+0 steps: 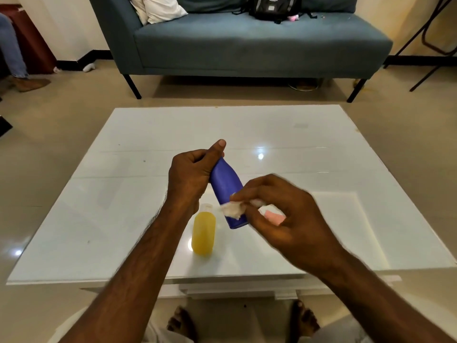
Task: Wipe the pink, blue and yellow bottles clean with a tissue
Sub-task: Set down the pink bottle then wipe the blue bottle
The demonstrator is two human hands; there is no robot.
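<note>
My left hand (191, 174) grips the neck end of the blue bottle (226, 184) and holds it tilted above the white table (123, 194), base toward me. A crumpled white tissue (233, 209) is pinched in my right hand (279, 216) and pressed against the lower part of the blue bottle. The right hand is blurred. Just below the left wrist the yellow bottle (203, 233) stands upright on the table, its clear cap on top. Only a small part of the pink bottle (273, 217) shows, behind my right hand's fingers.
A blue-grey sofa (247, 45) with a white pillow (158, 8) and a black backpack (274, 7) stands beyond the table. A person's leg and shoe (27, 82) are at the far left. My bare feet (183, 323) show under the table's near edge.
</note>
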